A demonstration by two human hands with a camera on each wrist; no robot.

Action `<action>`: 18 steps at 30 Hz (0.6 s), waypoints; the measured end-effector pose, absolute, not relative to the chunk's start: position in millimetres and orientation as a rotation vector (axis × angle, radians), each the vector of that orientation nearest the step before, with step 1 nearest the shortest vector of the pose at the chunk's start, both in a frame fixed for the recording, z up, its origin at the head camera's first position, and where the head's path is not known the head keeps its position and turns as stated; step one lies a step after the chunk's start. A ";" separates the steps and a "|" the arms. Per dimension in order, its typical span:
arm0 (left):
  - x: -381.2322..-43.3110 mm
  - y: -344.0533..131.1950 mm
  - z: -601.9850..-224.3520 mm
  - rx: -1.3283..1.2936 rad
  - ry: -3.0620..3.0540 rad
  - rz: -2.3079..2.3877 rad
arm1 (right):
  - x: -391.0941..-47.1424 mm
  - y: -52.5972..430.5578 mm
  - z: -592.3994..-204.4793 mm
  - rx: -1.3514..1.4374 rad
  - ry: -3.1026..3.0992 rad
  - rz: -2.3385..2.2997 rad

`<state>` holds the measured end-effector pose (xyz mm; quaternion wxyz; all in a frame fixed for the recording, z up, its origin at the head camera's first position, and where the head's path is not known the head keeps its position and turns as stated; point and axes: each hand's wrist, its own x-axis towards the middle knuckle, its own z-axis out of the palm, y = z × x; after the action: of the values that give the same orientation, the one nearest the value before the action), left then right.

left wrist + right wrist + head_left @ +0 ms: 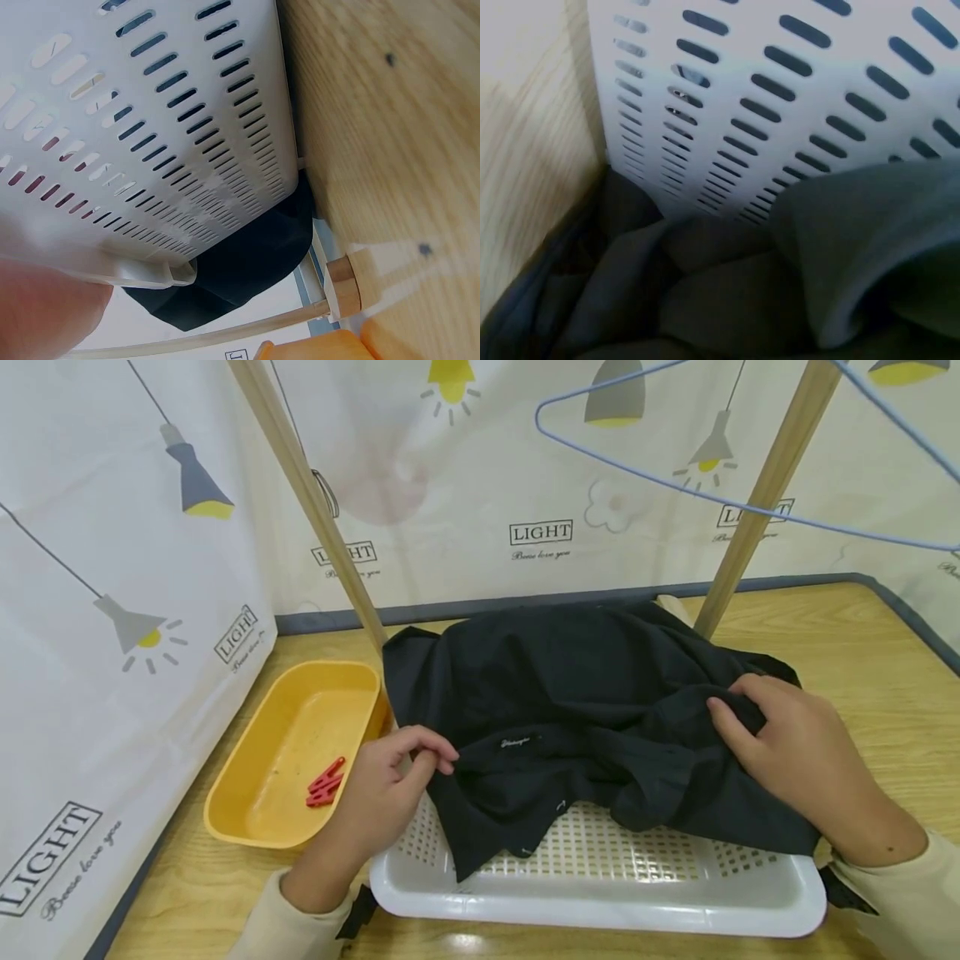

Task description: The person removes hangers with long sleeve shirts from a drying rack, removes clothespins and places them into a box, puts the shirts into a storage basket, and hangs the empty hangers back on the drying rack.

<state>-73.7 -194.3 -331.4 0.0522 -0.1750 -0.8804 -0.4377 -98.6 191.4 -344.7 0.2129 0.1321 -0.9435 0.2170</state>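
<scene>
A crumpled black garment with small white lettering lies over a white perforated basket, its back part hanging past the basket's far side. At the garment's left edge, my left hand pinches the cloth between thumb and fingers. My right hand grips a bunched fold on the right side, thumb on top. In the left wrist view, only part of the left hand shows beside the basket wall. Dark folds fill the lower right wrist view, where the right hand is out of sight.
Left of the basket stands a yellow tub holding red clothespins. Two wooden posts rise behind the garment. A blue wire hanger hangs above, at the upper right. A printed curtain encloses the wooden tabletop.
</scene>
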 end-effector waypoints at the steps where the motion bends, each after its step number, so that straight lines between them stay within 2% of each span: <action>1: -73.9 -194.6 -331.4 -0.534 -2.677 -1.331 | -98.6 191.5 -344.5 0.379 -2.606 0.599; 18: -75.7 -195.8 -333.8 -0.536 -2.664 -1.343 | -95.8 187.7 -341.9 0.537 -2.555 0.554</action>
<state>-75.7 -195.8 -333.8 0.0552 -0.1766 -0.8775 -0.4424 -95.8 187.7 -341.9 0.2342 0.1958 -0.9306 0.2019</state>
